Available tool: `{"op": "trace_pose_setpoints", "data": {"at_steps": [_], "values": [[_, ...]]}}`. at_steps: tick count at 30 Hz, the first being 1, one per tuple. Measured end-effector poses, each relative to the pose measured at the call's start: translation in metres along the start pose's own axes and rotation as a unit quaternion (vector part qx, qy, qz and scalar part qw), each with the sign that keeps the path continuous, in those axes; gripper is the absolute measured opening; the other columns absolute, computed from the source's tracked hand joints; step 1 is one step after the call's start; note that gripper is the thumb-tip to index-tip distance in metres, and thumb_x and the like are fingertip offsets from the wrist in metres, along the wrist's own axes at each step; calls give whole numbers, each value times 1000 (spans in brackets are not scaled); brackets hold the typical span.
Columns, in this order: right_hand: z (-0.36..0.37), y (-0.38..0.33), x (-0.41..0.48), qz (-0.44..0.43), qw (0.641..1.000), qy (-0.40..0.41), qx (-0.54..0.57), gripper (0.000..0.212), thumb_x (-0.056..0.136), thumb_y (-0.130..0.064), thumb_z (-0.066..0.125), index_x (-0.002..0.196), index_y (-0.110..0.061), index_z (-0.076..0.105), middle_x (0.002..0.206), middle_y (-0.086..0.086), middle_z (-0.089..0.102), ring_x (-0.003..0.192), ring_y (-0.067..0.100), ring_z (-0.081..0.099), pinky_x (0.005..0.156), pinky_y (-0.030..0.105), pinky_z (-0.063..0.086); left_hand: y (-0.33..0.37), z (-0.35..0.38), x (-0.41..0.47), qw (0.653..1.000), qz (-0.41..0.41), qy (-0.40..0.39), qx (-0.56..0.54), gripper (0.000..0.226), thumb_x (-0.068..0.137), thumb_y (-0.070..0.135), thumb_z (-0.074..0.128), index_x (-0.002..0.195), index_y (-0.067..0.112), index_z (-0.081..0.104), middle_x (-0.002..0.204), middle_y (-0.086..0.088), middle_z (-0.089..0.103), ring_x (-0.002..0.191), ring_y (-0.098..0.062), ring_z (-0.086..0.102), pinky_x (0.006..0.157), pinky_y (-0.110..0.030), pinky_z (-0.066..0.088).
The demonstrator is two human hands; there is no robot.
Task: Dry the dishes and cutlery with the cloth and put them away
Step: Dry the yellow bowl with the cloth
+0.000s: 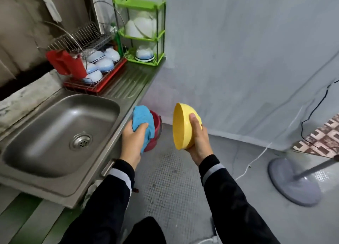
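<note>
My left hand grips a blue cloth bunched against a red bowl, just off the counter's right edge. The cloth covers most of the bowl. My right hand holds a yellow bowl on its side, thumb on the outside, opening facing left toward the cloth. The two bowls are apart. Several white-and-blue bowls lie upside down in the wire dish rack at the back of the counter.
A steel sink fills the left. A green shelf rack in the corner holds white dishes and one upturned bowl. A red holder hangs on the dish rack. A fan base and cables lie on the floor at right.
</note>
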State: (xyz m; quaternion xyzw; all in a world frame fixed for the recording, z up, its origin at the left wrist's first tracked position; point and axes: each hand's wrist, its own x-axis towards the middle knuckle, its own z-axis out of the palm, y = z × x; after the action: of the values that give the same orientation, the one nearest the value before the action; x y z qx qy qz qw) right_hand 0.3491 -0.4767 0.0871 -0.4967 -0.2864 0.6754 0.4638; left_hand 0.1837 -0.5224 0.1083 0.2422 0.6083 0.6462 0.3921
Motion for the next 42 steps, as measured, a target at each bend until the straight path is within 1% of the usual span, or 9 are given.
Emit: {"op": "trace_pose_setpoints", "data": {"at_steps": [3,9,15,24,26,29,33,39,42], "values": [[14,-11,44,2,1000,-18,-7,99,68,-70,75,145,-22,36,125,8,62,103,27,67,78,47,58,3,22,45,1000,6,10,2,19,93,4,57,100,21,64,94,2,69,86,-15,66,74,-28,53],[62,-50,155,-13,1000,-28,-2,82,74,-60,71,139,-19,41,115,4,65,89,19,67,86,52,56,22,64,163,999,31,18,1,21,93,4,56,95,23,66,92,0,70,86,-17,66,77,-31,54],[136,-107,257,-30,997,-68,-26,100,69,-68,73,147,-23,33,131,7,59,108,24,65,92,58,54,64,100,266,997,69,18,-4,23,93,-1,55,102,18,65,92,5,69,81,-9,66,71,-19,53],[207,-170,371,-35,985,-169,-13,78,74,-63,72,136,-25,42,121,4,64,111,27,66,95,60,52,103,143,389,994,91,64,1,20,93,6,57,103,23,63,91,6,68,76,-3,65,65,-18,51],[223,-182,397,-50,978,-202,-21,86,72,-64,74,142,-24,41,127,6,65,112,26,66,95,56,53,112,152,414,991,102,91,-7,21,94,6,58,109,20,62,94,8,68,79,-2,65,67,-18,51],[253,-217,435,-105,961,-247,-60,102,62,-67,74,146,-24,37,132,3,62,111,21,67,95,49,56,131,167,455,981,130,144,-14,19,93,7,60,104,22,62,93,8,68,84,-7,65,71,-22,53],[294,-282,469,-221,925,-292,-103,85,63,-66,72,135,-27,47,126,-2,64,109,13,67,91,35,57,160,187,500,969,156,188,-30,17,92,10,62,101,25,62,98,3,68,93,-18,65,86,-38,54],[358,-360,528,-344,876,-273,-198,85,61,-73,74,133,-38,45,136,-1,51,120,18,56,98,43,53,198,219,548,960,192,199,-46,21,95,8,58,104,26,61,96,8,66,89,-12,63,78,-28,52],[384,-380,559,-390,836,-259,-286,83,73,-63,77,140,-31,41,139,3,42,120,16,46,100,30,41,206,226,564,958,187,215,-41,23,95,10,59,115,20,62,100,5,67,92,-15,64,79,-31,52]]}}
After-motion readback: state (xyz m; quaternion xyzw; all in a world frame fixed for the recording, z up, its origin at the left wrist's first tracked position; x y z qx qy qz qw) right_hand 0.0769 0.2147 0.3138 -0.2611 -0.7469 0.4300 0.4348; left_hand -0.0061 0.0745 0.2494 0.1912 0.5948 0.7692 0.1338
